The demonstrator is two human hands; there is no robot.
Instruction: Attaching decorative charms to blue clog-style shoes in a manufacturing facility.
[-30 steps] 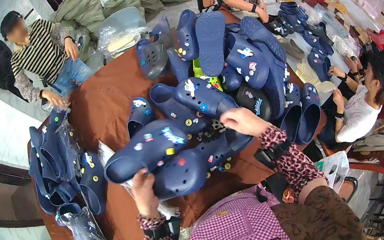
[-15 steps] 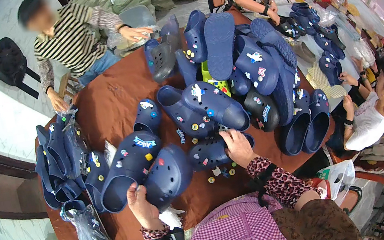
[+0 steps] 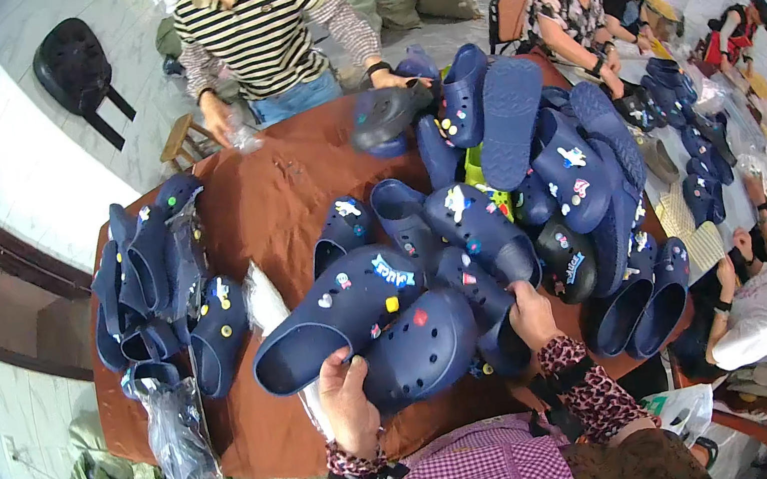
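My left hand [image 3: 348, 403] is closed on a pair of navy clogs near the front edge of the brown-covered table. The upper clog [image 3: 332, 324] carries charms and shows its open heel; the lower clog [image 3: 435, 337] has a red charm at its holes. To the right, my right hand [image 3: 530, 316] has its thumb and fingers closed on another navy clog [image 3: 475, 290], which is tilted and partly hidden behind the pair. Beyond it, a charm-covered clog [image 3: 480, 228] rests against others.
A heap of clogs [image 3: 564, 164] fills the table's right side. More clogs [image 3: 143, 254], some bagged in clear plastic [image 3: 180, 436], lie at the left. Across the table stands a person in a striped shirt [image 3: 262, 26]; other people sit along a table at right.
The clog at my right hand has gone from lying flat to tilted up. My left hand's pair has moved right. The striped-shirt person now stands, one hand on a dark clog.
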